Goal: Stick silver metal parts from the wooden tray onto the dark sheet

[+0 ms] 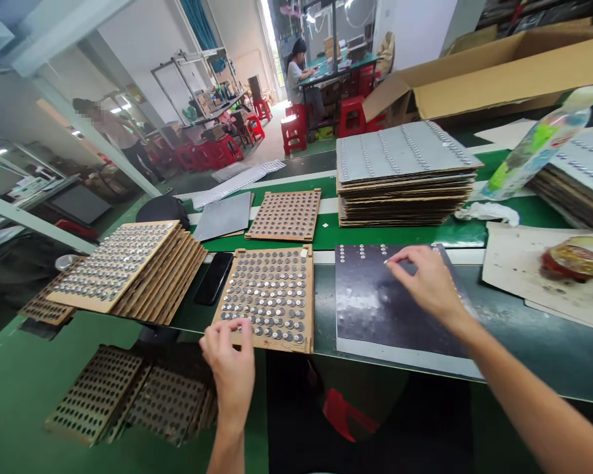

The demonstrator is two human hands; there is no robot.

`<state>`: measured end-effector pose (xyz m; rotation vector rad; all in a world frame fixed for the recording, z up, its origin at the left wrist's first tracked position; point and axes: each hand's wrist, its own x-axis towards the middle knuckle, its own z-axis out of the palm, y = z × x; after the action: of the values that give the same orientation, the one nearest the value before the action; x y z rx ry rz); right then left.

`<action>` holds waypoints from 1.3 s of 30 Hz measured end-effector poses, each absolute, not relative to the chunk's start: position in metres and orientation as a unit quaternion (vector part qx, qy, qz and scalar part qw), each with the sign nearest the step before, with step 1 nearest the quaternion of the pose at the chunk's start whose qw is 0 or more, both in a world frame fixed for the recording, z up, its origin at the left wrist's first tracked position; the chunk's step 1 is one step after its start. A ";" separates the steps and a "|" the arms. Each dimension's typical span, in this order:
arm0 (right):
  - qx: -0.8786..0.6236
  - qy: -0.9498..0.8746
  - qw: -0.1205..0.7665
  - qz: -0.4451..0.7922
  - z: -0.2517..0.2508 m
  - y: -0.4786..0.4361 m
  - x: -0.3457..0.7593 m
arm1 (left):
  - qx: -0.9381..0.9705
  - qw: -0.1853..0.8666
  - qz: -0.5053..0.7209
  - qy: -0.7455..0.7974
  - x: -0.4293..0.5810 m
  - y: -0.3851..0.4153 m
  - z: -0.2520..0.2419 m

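The person's left hand [232, 362] is at the near left corner of a wooden board [309, 303], thumb and forefinger curled close together over its round metal pieces [299, 339]; whether a piece is between those fingertips cannot be told. The right hand [432, 283] pinches a small pale piece [386, 262] between thumb and forefinger, just over the far part of a dark sheet [385, 322], which lies on the worktop [518, 349] to the right of the board. Short columns of small shiny pieces [342, 253] sit along the sheet's far edge.

A black phone [213, 279] lies just left of the board, with a stack of loaded boards [165, 283] beyond it. Behind the dark sheet stands a stack of grey sheets [400, 203], and farther right a bottle [534, 151] stands tilted in view
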<state>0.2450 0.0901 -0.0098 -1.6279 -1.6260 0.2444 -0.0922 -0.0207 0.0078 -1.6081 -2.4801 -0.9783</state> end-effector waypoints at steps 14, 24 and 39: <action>-0.466 -0.604 0.609 0.217 0.021 -0.051 0.170 | -0.554 -0.497 -0.442 -0.501 0.025 -0.037 0.032; -0.464 -0.575 0.626 0.251 0.017 -0.064 0.157 | -0.598 -0.410 -0.461 -0.511 0.033 -0.043 0.029; -0.479 -0.459 0.675 0.322 0.019 -0.069 0.147 | -0.622 -0.333 -0.505 -0.498 0.038 -0.051 0.020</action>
<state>0.1466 -0.0695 0.0186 -1.0763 -1.0326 0.7253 0.0380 -0.0510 0.0197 -2.5180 -2.0161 -2.0454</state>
